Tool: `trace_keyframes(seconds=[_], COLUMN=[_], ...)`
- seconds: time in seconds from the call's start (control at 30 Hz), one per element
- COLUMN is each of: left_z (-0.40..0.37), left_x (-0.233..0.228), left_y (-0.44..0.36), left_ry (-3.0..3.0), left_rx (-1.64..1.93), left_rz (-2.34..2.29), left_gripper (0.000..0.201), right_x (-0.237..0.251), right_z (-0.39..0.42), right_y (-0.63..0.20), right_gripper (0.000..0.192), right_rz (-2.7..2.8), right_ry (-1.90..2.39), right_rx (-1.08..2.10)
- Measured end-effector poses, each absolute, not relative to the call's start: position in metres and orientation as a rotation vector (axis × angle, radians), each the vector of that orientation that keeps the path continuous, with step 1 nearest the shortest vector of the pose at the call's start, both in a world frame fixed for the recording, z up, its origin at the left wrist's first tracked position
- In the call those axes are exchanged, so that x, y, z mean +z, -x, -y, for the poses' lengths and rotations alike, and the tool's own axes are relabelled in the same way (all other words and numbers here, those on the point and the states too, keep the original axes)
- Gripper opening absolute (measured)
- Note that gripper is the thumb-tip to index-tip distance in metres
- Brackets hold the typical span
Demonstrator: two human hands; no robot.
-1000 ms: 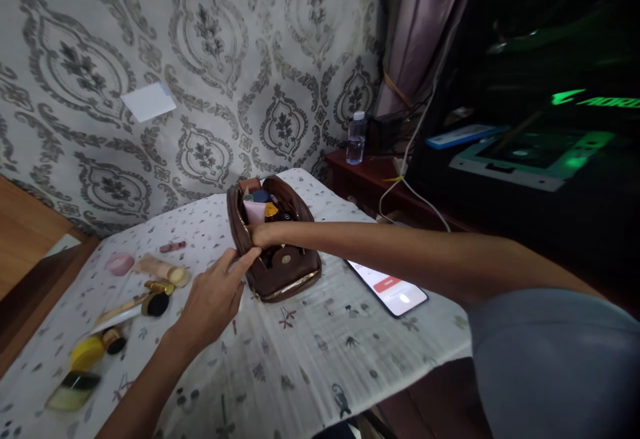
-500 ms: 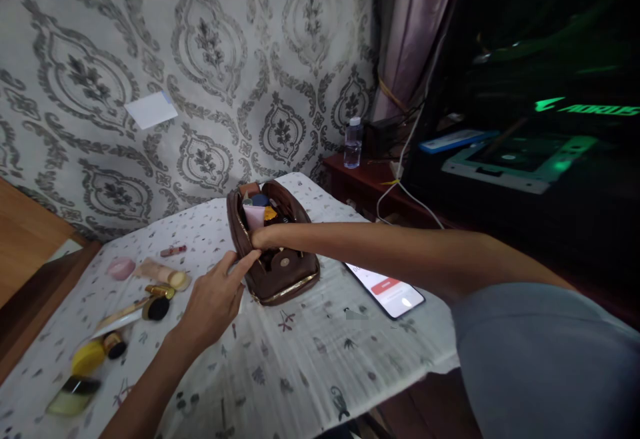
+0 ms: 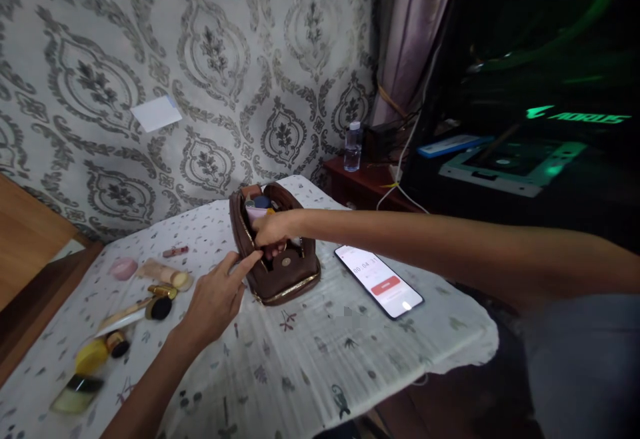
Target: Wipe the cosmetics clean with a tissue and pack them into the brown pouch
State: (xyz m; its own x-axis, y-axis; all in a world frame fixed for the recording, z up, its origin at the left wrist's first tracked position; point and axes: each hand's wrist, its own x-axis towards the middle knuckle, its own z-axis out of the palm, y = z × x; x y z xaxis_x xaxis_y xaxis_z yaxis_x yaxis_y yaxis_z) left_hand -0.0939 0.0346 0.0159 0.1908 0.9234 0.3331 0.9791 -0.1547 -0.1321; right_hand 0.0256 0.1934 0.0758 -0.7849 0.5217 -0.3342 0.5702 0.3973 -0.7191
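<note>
Brown pouch point(image 3: 280, 262) of soft leather-like stuff, rounded and boxy with a gold zip along its base and a round stud on the front, stands open near the middle of the desk point(image 3: 310, 352). Its mouth is crammed with small tubes and pots. The right hand point(image 3: 273, 231) reaches in at the top, fingers curled closed around something inside; what it grips I cannot tell. The left hand point(image 3: 215, 295) is loosely open, its fingertips pressing on the pouch's left front edge. A thin white cloth with little printed sprigs covers the desk. Just right of the pouch lies a flat phone point(image 3: 379, 281), screen lit. To the left, well apart, lie scattered cosmetics point(image 3: 145, 279): a pink puff, a gold tube, a black-tipped brush, a yellow pot. Behind stands a clear plastic bottle point(image 3: 353, 146) on a dark red side table.
</note>
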Motion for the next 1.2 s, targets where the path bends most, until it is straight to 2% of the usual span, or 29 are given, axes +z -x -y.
trace_keyframes(seconds=[0.07,0.13,0.2,0.27,0.4,0.47,0.57,0.7,1.2], left_z=[-0.035,-0.035,-0.036,-0.035,-0.035,-0.035,-0.035,-0.036,-0.038], left_x=[0.015,0.015,0.016,0.017,0.018,0.018,0.016,0.015,0.014], left_y=[0.094,0.095,0.094,0.094,0.093,0.093,0.094,0.095,0.095], left_ry=[2.155,2.156,2.155,2.152,2.142,2.146,2.155,2.151,2.153], left_rx=[-0.24,-0.231,-0.22,-0.199,-0.169,-0.172,-0.188,-0.198,-0.173], left_rz=[1.805,1.806,1.816,1.835,1.854,1.846,1.824,1.809,1.855], left_gripper=[0.058,0.058,0.058,0.058,0.059,0.06,0.061,0.059,0.061], right_x=[0.085,0.092,0.097,0.098,0.096,0.094,0.089,0.081,0.076], right_z=[-0.197,-0.2,-0.203,-0.206,-0.213,-0.215,-0.217,-0.217,-0.218], right_y=[-0.035,-0.041,-0.044,-0.042,-0.033,-0.028,-0.021,-0.015,-0.013], right_gripper=[0.024,0.03,0.029,0.024,0.011,0.014,0.023,0.021,0.033], right_rz=[-2.581,-2.674,-2.8,-2.948,-3.261,-3.326,-3.336,-3.372,-3.328], right_ry=[-1.004,-0.992,-0.932,-0.855,-0.877,-0.981,-1.064,-1.029,-1.118], right_rx=[-1.359,-1.457,-1.593,-1.572,-0.997,-0.734,-0.501,-0.267,-0.445])
